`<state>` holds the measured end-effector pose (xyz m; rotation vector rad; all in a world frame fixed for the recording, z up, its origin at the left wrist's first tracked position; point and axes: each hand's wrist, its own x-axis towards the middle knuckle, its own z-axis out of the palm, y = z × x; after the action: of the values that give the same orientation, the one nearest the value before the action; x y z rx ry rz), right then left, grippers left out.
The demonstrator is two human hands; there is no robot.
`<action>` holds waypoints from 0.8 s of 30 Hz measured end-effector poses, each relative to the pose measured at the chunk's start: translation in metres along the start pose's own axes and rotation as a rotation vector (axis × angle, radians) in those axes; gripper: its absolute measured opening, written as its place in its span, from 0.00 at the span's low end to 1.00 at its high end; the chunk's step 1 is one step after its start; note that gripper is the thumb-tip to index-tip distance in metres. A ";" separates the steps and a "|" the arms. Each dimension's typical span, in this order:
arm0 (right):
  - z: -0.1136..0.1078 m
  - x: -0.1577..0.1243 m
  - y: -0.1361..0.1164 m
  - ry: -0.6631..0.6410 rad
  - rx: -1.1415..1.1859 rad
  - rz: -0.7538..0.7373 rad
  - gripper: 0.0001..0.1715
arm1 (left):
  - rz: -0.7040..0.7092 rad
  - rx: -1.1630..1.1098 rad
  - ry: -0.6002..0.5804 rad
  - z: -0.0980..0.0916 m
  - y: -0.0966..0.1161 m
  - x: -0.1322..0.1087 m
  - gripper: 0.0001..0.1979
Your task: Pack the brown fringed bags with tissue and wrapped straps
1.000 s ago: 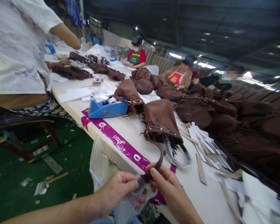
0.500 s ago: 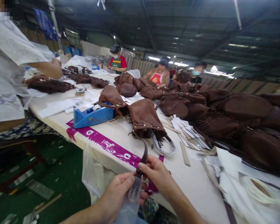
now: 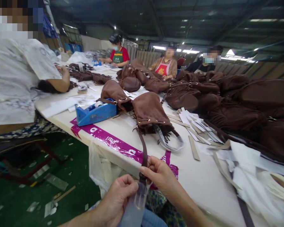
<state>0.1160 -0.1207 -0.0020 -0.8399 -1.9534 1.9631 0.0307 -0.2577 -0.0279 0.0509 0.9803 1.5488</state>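
A brown drawstring bag (image 3: 152,107) lies on the table, its gathered mouth with metal eyelets turned toward me. From it a dark brown strap (image 3: 143,146) runs over the table's edge to my hands. My right hand (image 3: 158,173) pinches this strap close to its buckle-like end. Lower down, my left hand (image 3: 123,192) grips a clear plastic sleeve (image 3: 137,201) between thumb and fingers. The sleeve's top meets the strap's end; whether it wraps round it I cannot tell. A plastic-wrapped handle (image 3: 174,145) loops out beside the bag's mouth.
A blue tape dispenser (image 3: 97,113) stands left of the bag, by purple printed tape (image 3: 109,138) along the table edge. Brown bags (image 3: 227,97) are heaped at right, near paper strips (image 3: 201,126) and a tape roll (image 3: 279,186). A co-worker (image 3: 14,78) sits at left.
The view has shifted slightly. My left hand's grip has moved a little away from the strap's end, down the plastic sleeve. The right hand still pinches the strap.
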 end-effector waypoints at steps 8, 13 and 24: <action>-0.008 -0.001 -0.007 -0.027 0.061 -0.029 0.18 | 0.082 -0.005 -0.025 0.005 -0.001 0.014 0.23; -0.011 0.001 -0.001 -0.019 0.057 -0.016 0.19 | 0.053 0.016 -0.008 0.008 -0.004 0.017 0.24; -0.009 -0.010 -0.012 0.023 -0.130 -0.078 0.09 | -0.010 0.184 -0.154 0.018 0.006 0.029 0.31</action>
<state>0.1267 -0.1175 0.0126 -0.8004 -2.0862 1.7906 0.0284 -0.2229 -0.0269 0.2898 0.9951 1.4196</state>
